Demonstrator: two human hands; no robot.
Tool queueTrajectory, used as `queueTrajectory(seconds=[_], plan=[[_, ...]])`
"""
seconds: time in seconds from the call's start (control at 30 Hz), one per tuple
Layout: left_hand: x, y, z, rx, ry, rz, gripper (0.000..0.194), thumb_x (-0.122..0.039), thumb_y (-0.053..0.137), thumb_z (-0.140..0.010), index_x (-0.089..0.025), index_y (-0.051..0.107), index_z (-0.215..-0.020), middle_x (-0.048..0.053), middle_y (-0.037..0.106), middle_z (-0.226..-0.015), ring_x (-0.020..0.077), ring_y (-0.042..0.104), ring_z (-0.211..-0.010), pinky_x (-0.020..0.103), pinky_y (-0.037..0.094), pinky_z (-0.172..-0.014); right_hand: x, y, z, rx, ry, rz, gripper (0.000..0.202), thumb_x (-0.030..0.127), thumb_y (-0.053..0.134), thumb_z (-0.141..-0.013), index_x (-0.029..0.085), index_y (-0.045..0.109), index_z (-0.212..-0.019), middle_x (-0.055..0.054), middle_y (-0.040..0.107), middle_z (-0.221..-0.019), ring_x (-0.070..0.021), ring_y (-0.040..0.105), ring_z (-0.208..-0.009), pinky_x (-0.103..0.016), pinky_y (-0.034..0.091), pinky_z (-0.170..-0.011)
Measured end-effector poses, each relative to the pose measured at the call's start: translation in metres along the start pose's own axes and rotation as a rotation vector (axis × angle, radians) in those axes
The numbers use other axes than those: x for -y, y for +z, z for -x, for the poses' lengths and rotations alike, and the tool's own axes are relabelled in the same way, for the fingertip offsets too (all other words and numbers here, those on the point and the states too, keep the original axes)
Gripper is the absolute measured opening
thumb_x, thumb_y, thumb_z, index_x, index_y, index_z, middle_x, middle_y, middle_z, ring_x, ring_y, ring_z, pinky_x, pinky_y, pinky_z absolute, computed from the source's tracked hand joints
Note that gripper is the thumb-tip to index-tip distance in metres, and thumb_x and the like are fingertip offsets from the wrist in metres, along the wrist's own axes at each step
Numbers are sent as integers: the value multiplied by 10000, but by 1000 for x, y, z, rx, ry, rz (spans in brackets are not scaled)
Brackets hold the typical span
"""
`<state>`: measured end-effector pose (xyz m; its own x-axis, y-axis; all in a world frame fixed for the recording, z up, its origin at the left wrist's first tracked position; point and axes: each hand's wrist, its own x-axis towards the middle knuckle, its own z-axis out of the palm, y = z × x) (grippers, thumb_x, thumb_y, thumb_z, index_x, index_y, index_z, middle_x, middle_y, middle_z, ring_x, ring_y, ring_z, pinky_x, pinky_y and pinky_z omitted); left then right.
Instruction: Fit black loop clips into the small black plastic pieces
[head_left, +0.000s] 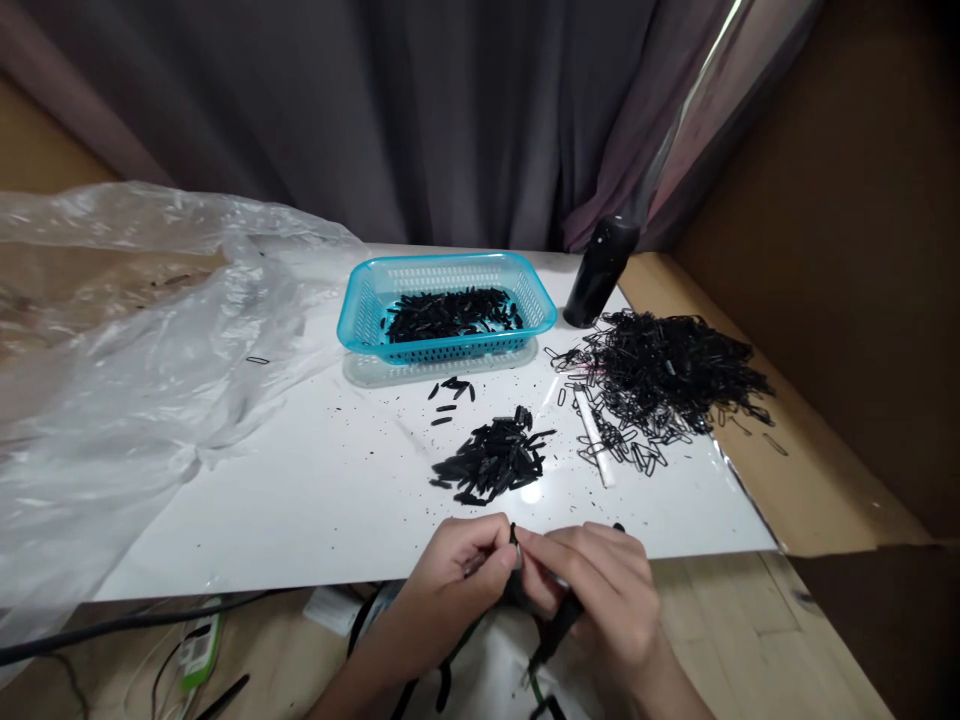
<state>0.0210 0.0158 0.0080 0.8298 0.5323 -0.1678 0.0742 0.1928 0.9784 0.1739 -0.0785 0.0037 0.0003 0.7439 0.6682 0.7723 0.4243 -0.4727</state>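
Observation:
My left hand (459, 575) is closed, thumb and forefinger pinching a small black piece (513, 532) just past the table's front edge. Against that same piece rest the fingertips of my right hand (604, 580), which is curled around a dark, slim tool (556, 632). The tool slants down toward my lap, and its kind is unclear. Beyond my hands lies a pile of small black strips (495, 460), with several loose strips (453, 388) behind it. A blue perforated basket (356, 310) holds more such strips.
A heap of thin black oval loops (667, 370) spreads at the right, beside a white strip (596, 440) and a black cylinder (600, 275). Clear plastic sheeting (135, 400) covers the left. Below the white table (300, 520) are cables and a green-and-white power strip (201, 645).

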Motion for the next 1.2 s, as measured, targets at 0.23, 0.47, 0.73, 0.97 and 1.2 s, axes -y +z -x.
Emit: queueTrajectory(seconds=[0.23,0.47,0.73,0.97,1.2], plan=[[4,6,11,67,209,-265,380,-263,525,-922,-204,312,-613,-41,340,-558,124,354,-559,279,243,-543,-7,-6,-7,-308,246,126,166,84,642,-915,219,696,-995,17,665,-703,-100,560,-534,-236,444,-476],[7,-2,13,-39,95,-150,418,-436,428,-983,-215,336,-641,-36,348,-597,133,325,-570,297,247,-553,-8,-22,-3,-73,247,-101,192,64,643,-916,199,700,-1040,-18,687,-799,-126,628,-660,-253,492,-540],[-1,-1,8,-18,59,-165,376,-395,425,-981,-215,350,-660,-45,339,-619,136,333,-593,286,271,-575,3,-15,-2,28,181,-116,204,127,628,-945,217,690,-1117,-8,691,-850,-133,688,-717,-271,535,-602],[-3,3,1,18,-52,-176,430,-481,350,-1022,-211,424,-697,-29,382,-667,160,394,-651,281,309,-619,-7,-29,-11,183,68,-42,217,185,519,-1030,196,699,-1150,-40,729,-920,-135,720,-763,-243,530,-598],[-5,-18,-2,-203,37,-401,366,-500,424,-1014,-224,540,-802,-18,468,-710,172,445,-659,273,350,-619,-90,-73,-28,-83,331,340,190,324,581,-990,221,741,-992,-64,726,-937,-183,678,-786,-289,510,-647]])
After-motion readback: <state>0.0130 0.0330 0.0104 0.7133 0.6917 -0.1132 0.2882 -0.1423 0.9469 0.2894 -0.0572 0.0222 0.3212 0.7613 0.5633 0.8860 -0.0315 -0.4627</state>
